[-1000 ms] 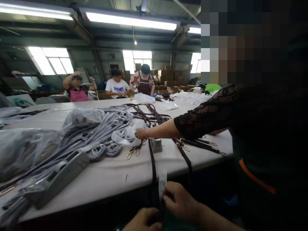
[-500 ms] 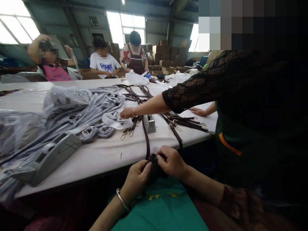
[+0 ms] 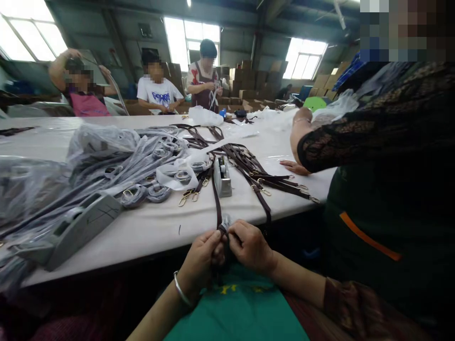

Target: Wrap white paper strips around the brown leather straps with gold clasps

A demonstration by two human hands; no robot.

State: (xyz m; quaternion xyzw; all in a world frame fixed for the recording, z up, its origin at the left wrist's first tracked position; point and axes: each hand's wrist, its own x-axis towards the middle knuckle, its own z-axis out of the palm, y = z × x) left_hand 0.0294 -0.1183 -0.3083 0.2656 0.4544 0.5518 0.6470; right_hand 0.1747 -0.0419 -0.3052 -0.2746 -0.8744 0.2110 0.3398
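My left hand [image 3: 204, 251] is closed around a dark brown strap [image 3: 217, 203] that runs down off the table edge. Clear or greyish wrapping [image 3: 225, 222] shows at the strap's held part. Beside it, my right hand [image 3: 250, 246] is closed in a pinch at the same spot; what lies between its fingertips is mostly hidden. Both hands are over a green apron [image 3: 238, 308], just off the table edge. A grey tape dispenser [image 3: 223, 182] stands on the table ahead of them, next to straps with gold clasps [image 3: 186, 196].
A larger grey dispenser [image 3: 85, 227] and a heap of plastic-wrapped straps [image 3: 142, 156] lie on the left. Brown straps [image 3: 256, 170] fan out to the right. A co-worker's lace sleeve [image 3: 337, 135] is close on the right. A white strip [image 3: 227, 140] crosses the table. Several people work opposite.
The co-worker's arm has drawn back rightward from the heap, and a white strip now stretches across the straps. My hands stay together at the strap, fingers slightly shifted. The view has turned a little.
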